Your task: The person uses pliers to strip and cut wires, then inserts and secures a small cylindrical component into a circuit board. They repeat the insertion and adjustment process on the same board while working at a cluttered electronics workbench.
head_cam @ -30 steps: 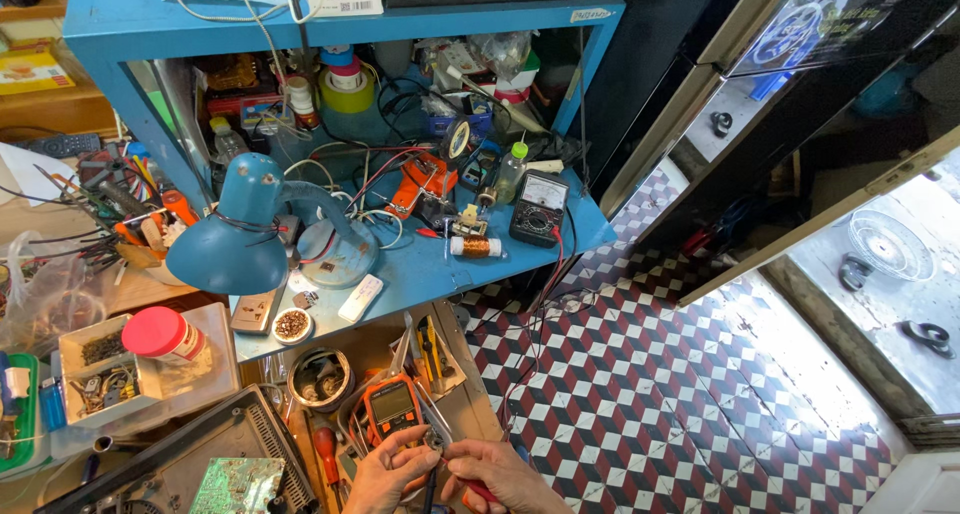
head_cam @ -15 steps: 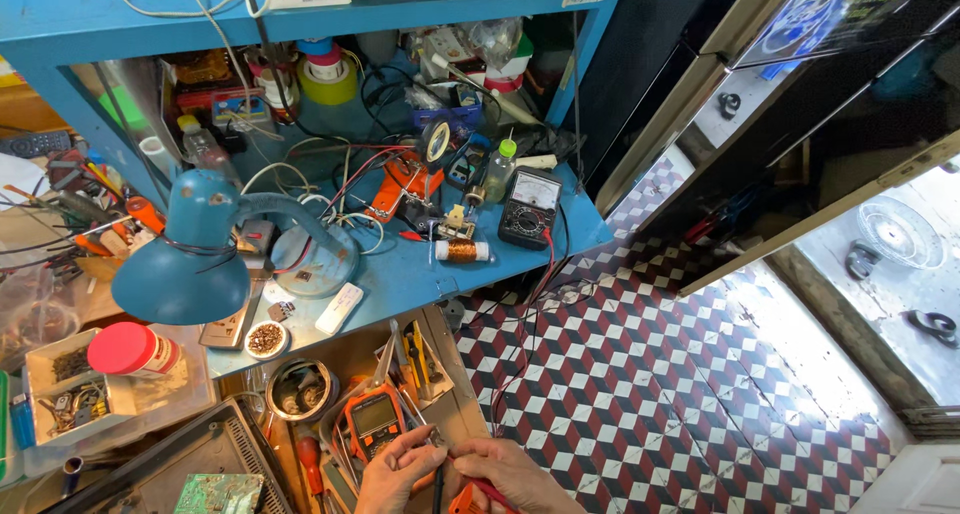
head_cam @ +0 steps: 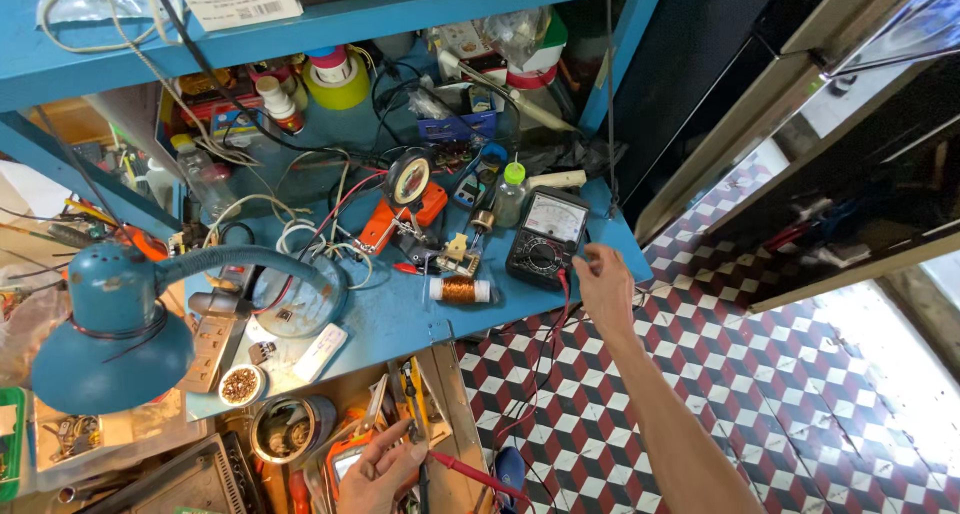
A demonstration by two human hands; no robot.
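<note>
At the far left a blue desk lamp (head_cam: 110, 324) hangs its shade over the cluttered blue surface (head_cam: 400, 319), with a white remote-like bar (head_cam: 318, 352) and a small dish of brown bits (head_cam: 241, 385) just beside its neck; further in lies a round magnifier (head_cam: 296, 296) among loose white cables. Low in the middle, the left hand (head_cam: 378, 466) rests over an orange meter (head_cam: 347, 461) in the open drawer, fingers loosely curled around a black probe (head_cam: 420, 464) — a red probe (head_cam: 478, 471) lies just to its right. Above, on the surface, a copper wire coil (head_cam: 460, 290) sits near the front edge; behind it stand an orange tool (head_cam: 400, 219) and a small round dial on a stand (head_cam: 410, 177). To the right of the coil lies a black analog multimeter (head_cam: 547, 237) with a white dial face; a red lead (head_cam: 560, 314) drops from it over the edge. The right hand (head_cam: 603, 279) reaches to the multimeter's lower right corner — fingertips at its edge, open and grasping nothing; below it runs the red, black and white patterned floor (head_cam: 760, 394).
</note>
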